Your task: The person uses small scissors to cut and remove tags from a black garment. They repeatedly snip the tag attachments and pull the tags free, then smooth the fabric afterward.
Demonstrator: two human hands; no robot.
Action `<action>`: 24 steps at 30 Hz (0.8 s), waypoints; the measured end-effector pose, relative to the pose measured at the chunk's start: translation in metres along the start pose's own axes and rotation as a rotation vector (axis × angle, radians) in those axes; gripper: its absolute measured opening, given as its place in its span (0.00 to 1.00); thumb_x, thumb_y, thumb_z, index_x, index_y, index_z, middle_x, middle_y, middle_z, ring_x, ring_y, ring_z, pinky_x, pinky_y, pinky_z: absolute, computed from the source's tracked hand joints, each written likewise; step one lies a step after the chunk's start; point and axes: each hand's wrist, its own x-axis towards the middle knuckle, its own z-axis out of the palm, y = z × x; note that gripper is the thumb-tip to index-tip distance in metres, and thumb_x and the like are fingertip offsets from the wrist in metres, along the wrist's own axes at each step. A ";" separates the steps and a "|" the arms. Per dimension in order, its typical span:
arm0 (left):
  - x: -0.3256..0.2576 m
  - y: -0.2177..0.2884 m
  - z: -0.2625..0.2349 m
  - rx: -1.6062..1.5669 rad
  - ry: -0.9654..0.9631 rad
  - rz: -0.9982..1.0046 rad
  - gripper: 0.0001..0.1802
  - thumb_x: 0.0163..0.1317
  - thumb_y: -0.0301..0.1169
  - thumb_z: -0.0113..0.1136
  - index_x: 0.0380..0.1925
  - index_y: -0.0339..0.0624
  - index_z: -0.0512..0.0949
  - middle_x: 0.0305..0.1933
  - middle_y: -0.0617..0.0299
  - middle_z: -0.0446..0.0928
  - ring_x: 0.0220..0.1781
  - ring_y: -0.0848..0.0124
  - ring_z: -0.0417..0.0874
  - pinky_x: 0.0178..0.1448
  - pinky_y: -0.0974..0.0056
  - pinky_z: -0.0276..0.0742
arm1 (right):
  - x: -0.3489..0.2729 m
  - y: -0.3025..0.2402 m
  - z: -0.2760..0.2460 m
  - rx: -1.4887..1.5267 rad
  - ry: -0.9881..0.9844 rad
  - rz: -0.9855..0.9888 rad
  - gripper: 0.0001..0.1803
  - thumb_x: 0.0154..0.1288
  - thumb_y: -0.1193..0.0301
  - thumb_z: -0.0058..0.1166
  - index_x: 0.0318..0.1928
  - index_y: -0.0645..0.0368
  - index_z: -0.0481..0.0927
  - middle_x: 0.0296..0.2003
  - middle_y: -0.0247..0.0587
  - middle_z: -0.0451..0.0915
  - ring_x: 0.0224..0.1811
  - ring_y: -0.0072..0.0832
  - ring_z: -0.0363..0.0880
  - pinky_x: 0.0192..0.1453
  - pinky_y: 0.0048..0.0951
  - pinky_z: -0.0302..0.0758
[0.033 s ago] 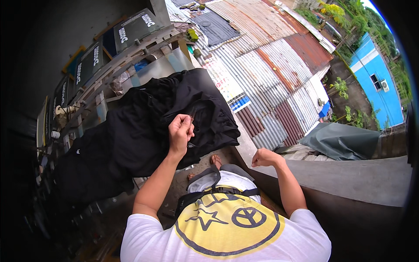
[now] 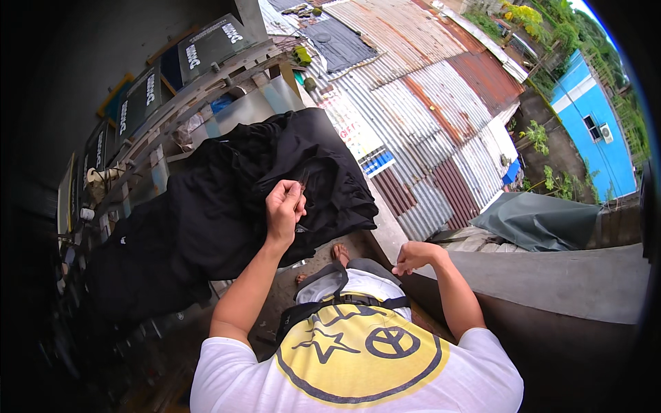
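Note:
My left hand [image 2: 284,208] is closed over the pile of black cloth [image 2: 200,206], gripping a slim pointed tool [image 2: 303,177] with thin dark tips, perhaps thread snips. Its tips point away from me and barely stand out against the fabric. The cloth lies bunched in deep folds and spreads far to the left. Off to the right, near the low concrete wall, my right hand [image 2: 415,256] hangs in the air with fingers curled and pinched together. Whatever it may hold is too small to see. It touches neither the cloth nor the wall visibly.
Dark signboard-like panels [image 2: 210,47] lean along the back left, beside wooden slats and a thread spool [image 2: 103,174]. A concrete ledge [image 2: 551,279] runs along my right. Beyond it lie a grey-green tarp [image 2: 540,221] and rusty corrugated roofs [image 2: 413,103].
My right hand has dropped slightly, toward my waist. The left hand, the tool in it and the black cloth look the same.

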 end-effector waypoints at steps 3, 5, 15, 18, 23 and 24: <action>0.005 0.000 0.002 0.005 0.011 -0.031 0.10 0.75 0.35 0.55 0.35 0.41 0.74 0.21 0.68 0.70 0.18 0.84 0.64 0.23 0.76 0.61 | -0.001 -0.017 0.000 -0.029 -0.030 -0.041 0.31 0.64 0.43 0.62 0.41 0.63 0.87 0.31 0.51 0.86 0.32 0.39 0.86 0.37 0.36 0.79; 0.013 0.004 0.000 0.020 0.012 -0.021 0.10 0.75 0.35 0.55 0.35 0.41 0.74 0.21 0.68 0.70 0.18 0.84 0.64 0.23 0.76 0.61 | 0.009 -0.031 -0.008 -0.139 0.366 -0.225 0.30 0.64 0.44 0.62 0.39 0.63 0.87 0.32 0.52 0.86 0.33 0.43 0.85 0.37 0.37 0.79; 0.012 0.003 0.002 0.014 0.008 -0.023 0.11 0.75 0.35 0.54 0.35 0.40 0.75 0.21 0.68 0.71 0.16 0.84 0.61 0.26 0.74 0.67 | 0.063 -0.080 0.019 -0.217 1.480 -0.561 0.16 0.47 0.73 0.71 0.38 0.58 0.81 0.41 0.43 0.74 0.41 0.40 0.78 0.39 0.40 0.77; 0.012 0.004 0.002 0.007 0.017 -0.044 0.11 0.75 0.35 0.54 0.35 0.40 0.75 0.21 0.67 0.71 0.16 0.83 0.62 0.25 0.74 0.67 | 0.080 -0.083 0.021 -0.199 1.538 -0.528 0.15 0.49 0.76 0.69 0.38 0.60 0.81 0.40 0.45 0.74 0.40 0.41 0.78 0.40 0.39 0.77; 0.011 0.004 0.001 0.020 0.016 -0.048 0.11 0.75 0.35 0.54 0.35 0.40 0.75 0.20 0.67 0.70 0.15 0.83 0.62 0.25 0.75 0.66 | 0.087 -0.064 0.027 0.008 1.504 -0.638 0.13 0.47 0.85 0.63 0.36 0.63 0.81 0.39 0.45 0.74 0.37 0.42 0.79 0.36 0.38 0.78; 0.012 0.004 0.000 0.011 0.000 -0.036 0.11 0.75 0.35 0.54 0.35 0.40 0.75 0.20 0.67 0.70 0.15 0.83 0.62 0.25 0.75 0.66 | 0.085 -0.057 0.030 0.118 1.485 -0.665 0.13 0.46 0.88 0.61 0.35 0.64 0.81 0.38 0.45 0.74 0.34 0.41 0.80 0.34 0.36 0.77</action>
